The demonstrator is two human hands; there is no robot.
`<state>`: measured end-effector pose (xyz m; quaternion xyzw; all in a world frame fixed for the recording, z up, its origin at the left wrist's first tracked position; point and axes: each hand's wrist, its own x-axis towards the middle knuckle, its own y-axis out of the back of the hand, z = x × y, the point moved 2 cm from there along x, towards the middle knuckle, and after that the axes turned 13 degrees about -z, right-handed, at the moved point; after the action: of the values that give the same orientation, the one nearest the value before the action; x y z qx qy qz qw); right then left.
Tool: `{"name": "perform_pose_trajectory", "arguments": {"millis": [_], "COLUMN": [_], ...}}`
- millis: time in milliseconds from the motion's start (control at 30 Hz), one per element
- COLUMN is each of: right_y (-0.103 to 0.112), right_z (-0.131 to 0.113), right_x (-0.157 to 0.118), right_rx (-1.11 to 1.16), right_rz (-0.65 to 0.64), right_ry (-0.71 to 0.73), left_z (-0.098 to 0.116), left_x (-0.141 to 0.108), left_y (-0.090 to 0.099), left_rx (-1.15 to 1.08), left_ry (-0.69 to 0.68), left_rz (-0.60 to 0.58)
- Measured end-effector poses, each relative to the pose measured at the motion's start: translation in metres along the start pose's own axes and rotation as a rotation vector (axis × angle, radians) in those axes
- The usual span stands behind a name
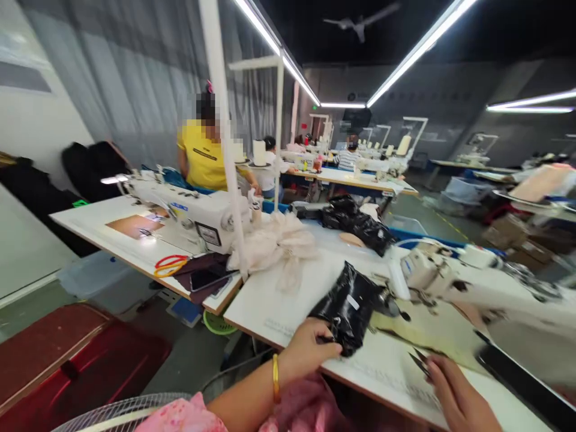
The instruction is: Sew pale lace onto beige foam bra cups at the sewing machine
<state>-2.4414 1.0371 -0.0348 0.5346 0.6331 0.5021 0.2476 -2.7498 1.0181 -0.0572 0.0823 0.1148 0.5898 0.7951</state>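
- Head view: the near corner of a glossy black plastic package (pixel 348 306) is pinched between the thumb and fingers of the left hand (pixel 310 348); the grip is closed, and the face with the white label (pixel 353 302) is left exposed.
- The package is located at the near side of the white bench (pixel 279 312), just beside the white sewing machine (pixel 432 276); both hands can be brought to it there.
- Small dark metal snips (pixel 420 363) are gripped in the curled fingers of the right hand (pixel 454 390). The blades are parted slightly and directed toward the package, apparently for ready use; no contact is made with it.
- A flat black phone (pixel 522 378) is set beyond the right hand, where it is probably kept within reach.
- Material, package: thin, shiny film, creased and softly puffed, roughly rectangular.
- Material, cream sheer fabric bundle (pixel 279 240): crumpled and translucent, piled at the left.
- Material, black plastic bags (pixel 360 225): wrinkled, reflective and irregular, heaped at the far side.
- Material, pale yellow-green sheet (pixel 418 321): matt and flat, laid beneath the machine head.
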Motion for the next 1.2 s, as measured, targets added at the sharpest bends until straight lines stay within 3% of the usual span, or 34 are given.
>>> {"name": "perform_pose_trajectory", "arguments": {"millis": [67,133,233,367,533,667,767,833,900,1000,1100,1200], "right_y": [0.002,0.000,-0.004,-0.014,-0.032,-0.038,-0.036,-0.033,-0.032,-0.024,-0.011,-0.009], "right_z": [-0.013,-0.031,-0.051,-0.064,-0.078,-0.072,-0.041,-0.010,0.021,0.044,0.020,-0.038], "right_x": [-0.013,-0.004,0.020,0.037,0.044,0.038,0.030,0.024,0.019,0.013,0.010,0.012], "right_rx": [0.132,0.131,-0.052,-0.320,-0.316,-0.274,-0.238,-0.195,-0.194,-0.265,-0.196,0.054], "right_rz": [-0.083,-0.166,-0.120,-0.058,-0.067,-0.054,0.003,0.044,0.057,0.116,0.202,0.108], "right_ry": [0.078,0.230,0.364,0.407,0.454,0.433,0.326,0.195,0.074,-0.025,0.112,0.457], "left_z": [0.006,0.013,0.023,0.029,0.029,0.026,0.028,0.036,0.052,0.085,0.109,0.111], "left_x": [0.001,0.003,0.001,-0.003,-0.002,-0.008,-0.019,-0.026,-0.027,-0.006,0.044,0.108], "left_y": [-0.008,-0.015,-0.025,-0.034,-0.036,-0.036,-0.034,-0.027,-0.009,0.032,0.067,0.074], "left_rx": [-0.020,-0.034,-0.036,-0.031,-0.001,0.056,0.231,0.360,0.381,0.339,0.383,0.455], "left_ry": [-0.014,-0.015,-0.008,-0.003,0.016,0.013,-0.064,-0.133,-0.200,-0.282,-0.267,-0.186], "left_rz": [-0.033,-0.036,-0.007,0.032,0.047,-0.010,-0.157,-0.295,-0.359,-0.238,-0.070,-0.026]}}
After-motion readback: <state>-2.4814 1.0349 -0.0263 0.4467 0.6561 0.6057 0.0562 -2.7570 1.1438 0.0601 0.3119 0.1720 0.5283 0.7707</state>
